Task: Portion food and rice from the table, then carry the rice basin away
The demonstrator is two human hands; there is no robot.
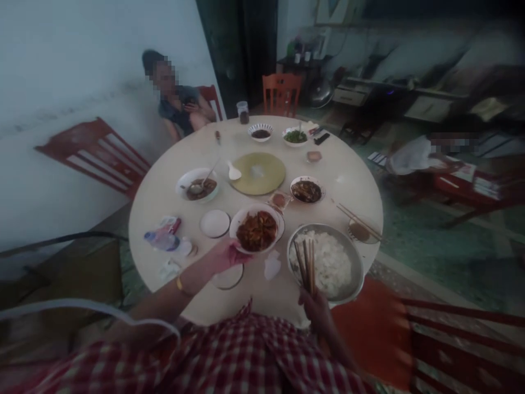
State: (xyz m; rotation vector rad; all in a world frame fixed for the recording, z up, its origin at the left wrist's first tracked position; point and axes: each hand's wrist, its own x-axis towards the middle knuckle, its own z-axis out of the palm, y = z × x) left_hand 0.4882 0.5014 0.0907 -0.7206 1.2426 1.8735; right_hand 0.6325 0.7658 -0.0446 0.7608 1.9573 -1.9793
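My left hand (223, 256) grips the near rim of a white bowl of reddish-brown food (257, 229) and holds it just above the round table (172, 186). My right hand (318, 308) is closed on a bundle of wooden chopsticks (307, 265), whose tips point over a metal basin of white rice (328, 262). An empty white bowl (228, 277) sits under my left hand. A crumpled tissue (272, 266) lies between the two hands.
Other dishes, a yellow-green mat (257, 172), a white lid (214, 223), a bowl with chopsticks (361, 230) and plastic wrappers (166, 236) lie on the table. A person (180, 104) sits at the far side. Red chairs (94, 156) stand around; one stands at the right (463, 339).
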